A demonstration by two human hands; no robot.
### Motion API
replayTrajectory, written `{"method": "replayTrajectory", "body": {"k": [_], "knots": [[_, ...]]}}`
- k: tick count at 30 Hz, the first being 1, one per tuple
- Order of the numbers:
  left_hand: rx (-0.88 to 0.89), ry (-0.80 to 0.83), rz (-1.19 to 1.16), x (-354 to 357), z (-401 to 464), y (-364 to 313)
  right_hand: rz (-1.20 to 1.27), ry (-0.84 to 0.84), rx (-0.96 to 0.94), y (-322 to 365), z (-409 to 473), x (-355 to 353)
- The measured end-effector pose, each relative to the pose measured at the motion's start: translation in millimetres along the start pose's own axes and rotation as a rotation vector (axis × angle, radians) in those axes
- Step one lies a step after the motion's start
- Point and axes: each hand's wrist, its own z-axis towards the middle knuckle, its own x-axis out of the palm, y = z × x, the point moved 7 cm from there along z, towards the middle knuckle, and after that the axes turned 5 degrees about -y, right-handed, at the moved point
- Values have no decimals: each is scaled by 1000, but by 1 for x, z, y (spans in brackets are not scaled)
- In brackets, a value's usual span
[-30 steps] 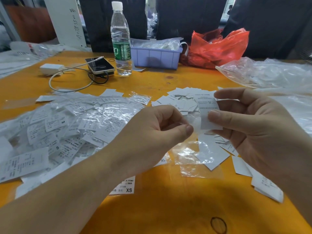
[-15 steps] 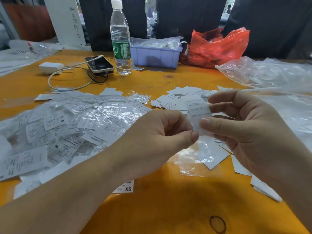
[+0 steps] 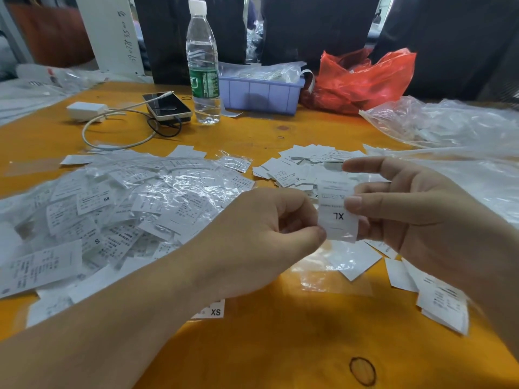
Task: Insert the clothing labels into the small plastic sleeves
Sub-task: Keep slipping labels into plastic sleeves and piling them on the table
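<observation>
Both hands hold one XL label [image 3: 338, 211] between them above table [image 3: 280, 346]: left hand [image 3: 261, 237] pinches lower-left corner, right hand [image 3: 415, 209] grips right edge. We judge long axis upright, sleeve indistinct.

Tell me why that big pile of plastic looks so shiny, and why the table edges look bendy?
In the head view, overhead light bounces off the crinkled sleeved labels, making white glare patches; the wide-angle lens bows the orange table and the water bottle near the edges; the XL label between the left hand and right hand stays readable.
</observation>
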Motion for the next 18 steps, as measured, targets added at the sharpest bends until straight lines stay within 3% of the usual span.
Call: {"method": "replayTrajectory", "body": {"k": [18], "knots": [[-52,-37,-25,-5,1,0,90,-41,-108,10,5,-16]]}}
